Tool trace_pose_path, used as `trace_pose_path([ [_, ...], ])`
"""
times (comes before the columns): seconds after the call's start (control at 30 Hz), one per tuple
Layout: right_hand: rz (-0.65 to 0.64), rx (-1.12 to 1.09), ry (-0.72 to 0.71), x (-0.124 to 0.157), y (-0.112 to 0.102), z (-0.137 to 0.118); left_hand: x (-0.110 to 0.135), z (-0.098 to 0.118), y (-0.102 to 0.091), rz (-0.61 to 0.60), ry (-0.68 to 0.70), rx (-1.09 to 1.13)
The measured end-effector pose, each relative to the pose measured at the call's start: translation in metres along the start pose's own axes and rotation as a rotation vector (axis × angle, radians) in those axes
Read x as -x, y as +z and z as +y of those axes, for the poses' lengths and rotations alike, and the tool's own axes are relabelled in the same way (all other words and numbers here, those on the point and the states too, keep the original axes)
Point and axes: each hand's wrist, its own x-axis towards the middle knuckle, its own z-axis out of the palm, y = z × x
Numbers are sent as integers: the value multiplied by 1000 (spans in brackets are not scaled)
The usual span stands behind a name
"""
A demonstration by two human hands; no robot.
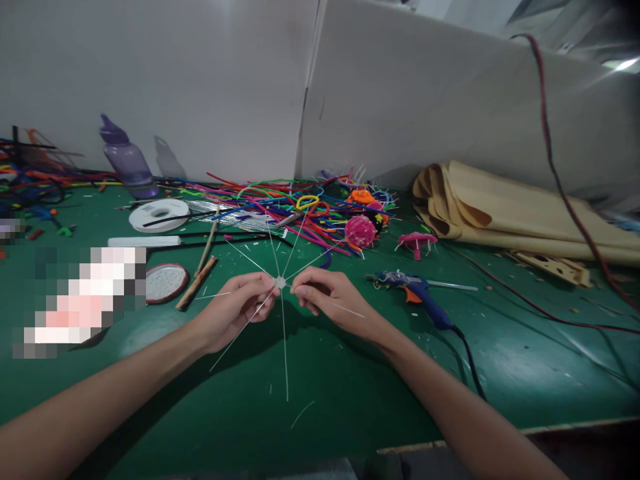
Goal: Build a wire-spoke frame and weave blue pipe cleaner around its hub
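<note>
My left hand (pixel 239 305) and my right hand (pixel 331 296) meet over the green table, fingers pinched together. Between them they hold a star of thin white sticks (pixel 281 283), joined at a small pale hub, with spokes fanning out above and below the fingers. Both hands grip it at the hub, just above the table. A blue and orange glue gun (pixel 419 295) lies to the right of my right hand. A pile of coloured pipe cleaners (pixel 280 207) lies behind the hands.
A purple bottle (pixel 127 160), a white tape reel (pixel 159 215), a round lid (pixel 166 281) and wooden sticks (pixel 197 281) lie at the left. Pink woven balls (pixel 360 231), tan folded material (pixel 505 207) and a red cable (pixel 560 187) are at the right. White boards stand behind.
</note>
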Motion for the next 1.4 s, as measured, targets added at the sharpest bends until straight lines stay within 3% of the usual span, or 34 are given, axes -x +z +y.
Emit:
trace_pose_path([
  [1.4, -106, -248, 129, -2, 8, 4, -1, -1, -1, -33, -41, 17],
])
